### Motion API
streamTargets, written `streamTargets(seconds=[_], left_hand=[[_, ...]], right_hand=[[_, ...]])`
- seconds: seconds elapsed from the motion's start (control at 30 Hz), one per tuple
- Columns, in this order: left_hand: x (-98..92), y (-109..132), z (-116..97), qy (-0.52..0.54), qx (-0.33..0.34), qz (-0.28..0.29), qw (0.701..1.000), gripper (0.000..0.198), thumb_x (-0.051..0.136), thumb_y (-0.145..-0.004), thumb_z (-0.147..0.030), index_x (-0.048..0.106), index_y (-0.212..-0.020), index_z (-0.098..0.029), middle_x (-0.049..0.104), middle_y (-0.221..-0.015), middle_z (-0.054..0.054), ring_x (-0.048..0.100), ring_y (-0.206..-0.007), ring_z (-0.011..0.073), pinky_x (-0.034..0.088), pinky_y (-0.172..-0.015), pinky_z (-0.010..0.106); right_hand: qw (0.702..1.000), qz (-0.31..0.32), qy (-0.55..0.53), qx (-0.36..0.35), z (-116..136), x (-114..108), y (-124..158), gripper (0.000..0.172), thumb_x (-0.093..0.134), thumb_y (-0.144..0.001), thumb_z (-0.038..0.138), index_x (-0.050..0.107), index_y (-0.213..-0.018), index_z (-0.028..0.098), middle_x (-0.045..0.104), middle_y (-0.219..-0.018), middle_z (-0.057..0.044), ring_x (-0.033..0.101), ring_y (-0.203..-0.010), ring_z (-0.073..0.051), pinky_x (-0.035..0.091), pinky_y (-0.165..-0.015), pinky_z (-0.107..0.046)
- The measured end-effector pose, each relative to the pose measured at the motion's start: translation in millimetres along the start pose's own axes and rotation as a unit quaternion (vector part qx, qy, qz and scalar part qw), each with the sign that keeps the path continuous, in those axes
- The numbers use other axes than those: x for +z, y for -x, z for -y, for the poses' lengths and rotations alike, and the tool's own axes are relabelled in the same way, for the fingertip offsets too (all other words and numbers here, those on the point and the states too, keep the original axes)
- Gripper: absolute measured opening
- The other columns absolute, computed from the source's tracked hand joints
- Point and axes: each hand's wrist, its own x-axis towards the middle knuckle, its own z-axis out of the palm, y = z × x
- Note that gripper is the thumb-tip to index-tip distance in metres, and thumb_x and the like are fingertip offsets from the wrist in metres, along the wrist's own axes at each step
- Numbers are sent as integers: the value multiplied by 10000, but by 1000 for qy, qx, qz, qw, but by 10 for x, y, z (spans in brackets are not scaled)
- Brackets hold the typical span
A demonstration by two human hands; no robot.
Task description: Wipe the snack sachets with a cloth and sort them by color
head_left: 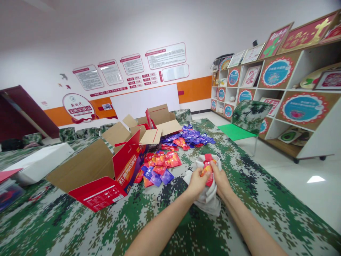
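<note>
My left hand (197, 182) and my right hand (218, 177) meet over a white cloth pouch (209, 201) lying on the camouflage-covered table (133, 227). Both hands are closed round red and orange sachets (207, 166) that stick out of the pouch's open top. A loose heap of red, orange and purple sachets (160, 167) lies just to the left of my hands. Farther back sits a pile of mostly purple sachets (190, 137).
An open red and brown cardboard box (98, 174) lies on its side at the left, with more opened boxes (149, 128) behind it. A white box (39, 161) is at far left. A camouflage-covered chair (250, 115) and display shelves (293, 89) stand on the right.
</note>
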Motion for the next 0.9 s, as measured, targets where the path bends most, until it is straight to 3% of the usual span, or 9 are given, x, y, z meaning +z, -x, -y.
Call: streamTargets(seconds=[0.1,0.23,0.37,0.5,0.63,0.8,0.9], left_hand=[[-56,-45,51,48,-21,-6,999,258,669,-647,-331,510,-705,-136,525,-630,-22,462,-526,61,372,-528,193],[-147,-67,42,-21,-1,-31,999,262,714,-582,-274,506,-661,-136,494,-583,-40,429,-493,47,344,-494,179],[-154,-53,24,-45,31,-7,998,257,679,-635,-326,527,-725,-139,537,-651,-15,474,-562,68,377,-535,187],[-105,23,-62,-94,96,-31,990,248,528,-771,-388,528,-703,-150,512,-634,-19,463,-596,84,363,-554,196],[-67,90,-172,-121,110,-47,985,258,486,-796,-381,514,-668,-159,471,-587,-30,425,-553,86,345,-541,206],[-121,101,-182,-168,110,-118,973,192,458,-817,-357,544,-756,-197,557,-658,-10,501,-623,120,372,-618,223],[-148,104,-156,-177,116,-134,968,200,403,-844,-310,548,-946,-219,616,-812,25,553,-731,145,395,-685,243]], right_hand=[[996,-36,-60,53,48,-15,-24,364,673,-599,360,648,-873,121,703,-709,-50,662,-676,-222,534,-587,-290],[988,-52,-137,52,107,-46,-66,376,705,-543,231,639,-898,127,708,-716,-42,663,-681,-222,541,-602,-305],[991,-12,-124,50,69,-93,-128,427,744,-536,260,640,-926,120,709,-733,-48,663,-659,-211,545,-620,-317],[987,-47,-151,39,16,-109,-167,457,759,-527,290,632,-934,123,708,-724,-43,664,-657,-212,547,-624,-318],[980,-44,-194,17,74,-113,-152,447,755,-537,279,621,-943,146,710,-768,-33,666,-702,-212,546,-666,-323],[987,14,-159,13,136,-56,-49,478,642,-673,422,582,-1067,157,702,-875,-70,657,-809,-234,532,-734,-356],[996,66,-38,-42,26,70,53,527,528,-736,510,561,-1125,155,668,-1012,-92,605,-969,-250,480,-848,-369]])
